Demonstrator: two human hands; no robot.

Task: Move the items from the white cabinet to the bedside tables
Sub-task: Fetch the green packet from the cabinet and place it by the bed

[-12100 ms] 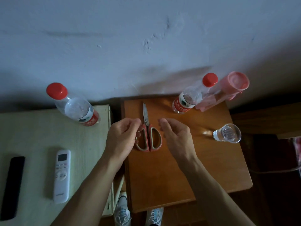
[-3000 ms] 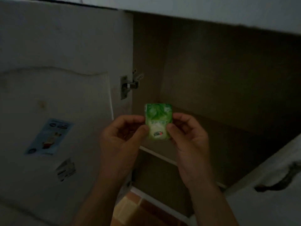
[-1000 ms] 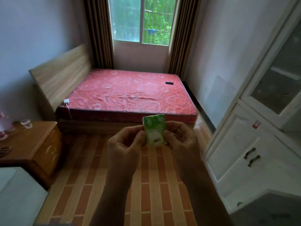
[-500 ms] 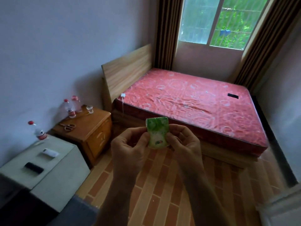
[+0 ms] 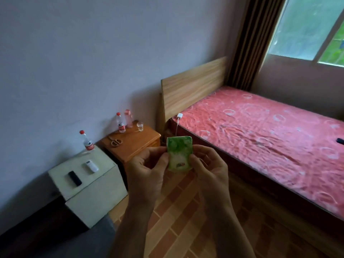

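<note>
At the right of the frame we see a bed (image 5: 260, 131) with a red cover, its wooden headboard (image 5: 193, 86) and a white charger (image 5: 179, 115) on its corner; upper right, a window (image 5: 307, 28) beside a dark curtain (image 5: 249, 43).

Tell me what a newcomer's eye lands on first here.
A small green packet, pinched between the left hand and right hand at centre. Behind it on the right, the red mattress; to the left, a wooden bedside table and a pale bedside table against the wall.

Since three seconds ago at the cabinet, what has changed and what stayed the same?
The green packet was carried from the open cabinet into the room, facing the wooden bedside table. The left hand and right hand still pinch it; nothing was let go.
</note>
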